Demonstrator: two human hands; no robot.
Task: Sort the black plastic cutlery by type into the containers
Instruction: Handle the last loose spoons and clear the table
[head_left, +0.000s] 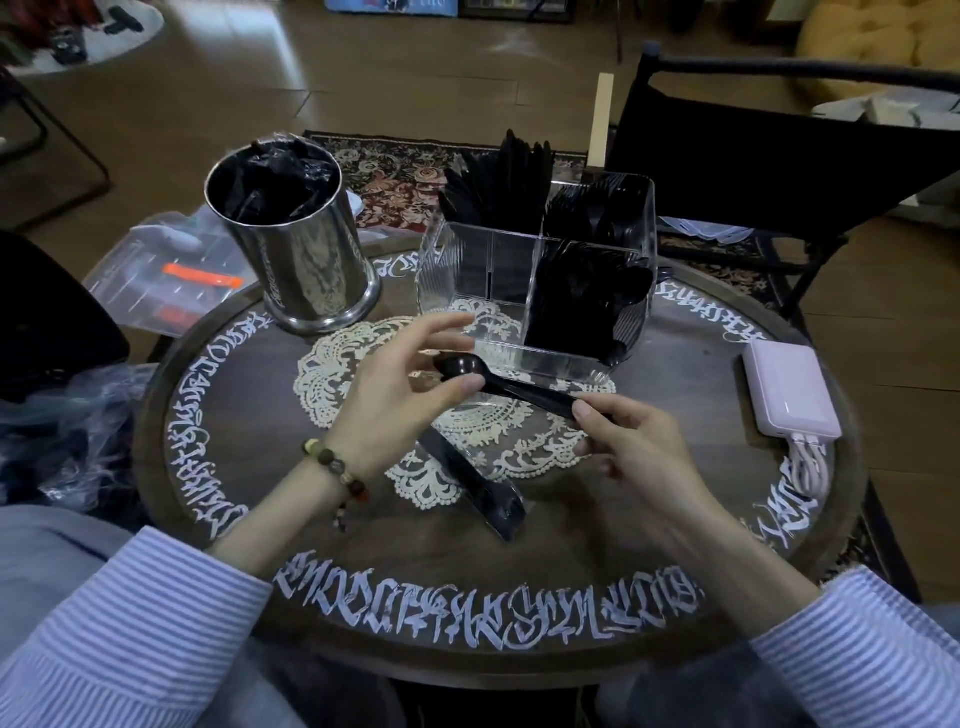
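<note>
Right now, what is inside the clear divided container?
The clear divided container holds black cutlery standing in three compartments; the near-left compartment shows none. The pieces overlap and are dark, so types and lower ends cannot be told apart.

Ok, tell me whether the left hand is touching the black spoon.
Touching. The head view shows the left hand's thumb on the black spoon just below its bowl.

Black spoon, cream lace doily, dark brown table with white lettering, blue-striped sleeves
</note>
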